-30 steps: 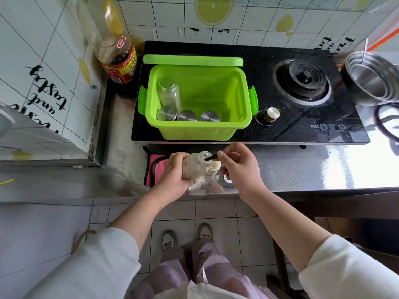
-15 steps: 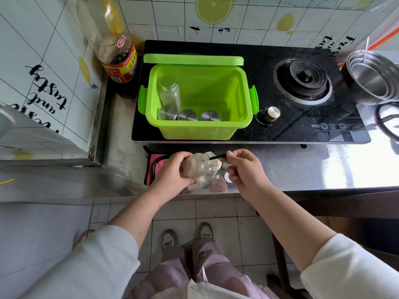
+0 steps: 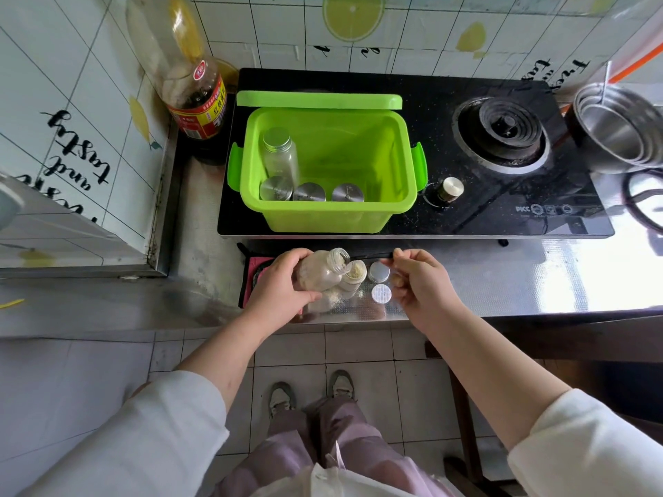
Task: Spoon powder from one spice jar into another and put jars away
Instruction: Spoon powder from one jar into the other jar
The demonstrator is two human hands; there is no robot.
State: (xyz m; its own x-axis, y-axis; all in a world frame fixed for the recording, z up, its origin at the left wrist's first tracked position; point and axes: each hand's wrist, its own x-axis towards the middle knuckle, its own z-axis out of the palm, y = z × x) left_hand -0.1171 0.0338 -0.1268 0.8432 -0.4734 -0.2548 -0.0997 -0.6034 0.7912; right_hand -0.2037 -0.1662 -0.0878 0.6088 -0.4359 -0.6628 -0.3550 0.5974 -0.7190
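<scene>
Head cam looks straight down at the counter (image 3: 502, 281) edge. The left hand (image 3: 283, 292) is wrapped round the body of the source jar (image 3: 321, 270), which is tipped nearly sideways with its mouth over the receiving jar (image 3: 353, 279). That one stands upright on the steel, right against it. The right hand (image 3: 419, 281) pinches the far end of a thin black spoon (image 3: 369, 256) whose bowl end is poked into the tilted mouth. A silver lid (image 3: 379, 271) and a white-faced lid (image 3: 381, 294) lie just beside. My guess is these jars are small, light and smooth-sided, so grab round the middle, not the neck. The powder's loose, with spilled powder (image 3: 333, 301) already dusting the counter, so slow, level scoops. The green bin (image 3: 323, 218) behind holds capped jars.
</scene>
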